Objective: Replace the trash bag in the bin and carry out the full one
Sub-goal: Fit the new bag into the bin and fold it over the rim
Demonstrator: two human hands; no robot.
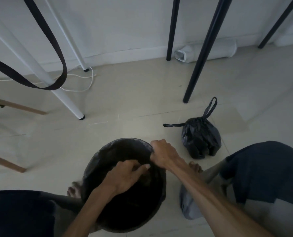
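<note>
Where the round bin (125, 183) stands on the pale tiled floor (125, 106) between the person's bare feet, a thin, glossy black liner (97, 161) is draped crinkled over its rim; the right hand (164, 154) is clenched on the plastic at the far right edge, while the left hand (126, 175) reaches into the mouth with fingers curled, though whether it pinches the film cannot be told; the bin's inside is too dark to read; the full bag (201, 137), wrinkled, bulging and drawn shut with looped handles, sits on the floor just right of the bin; a grey crumpled thing (187, 206) by the right leg is half hidden by the forearm.
</note>
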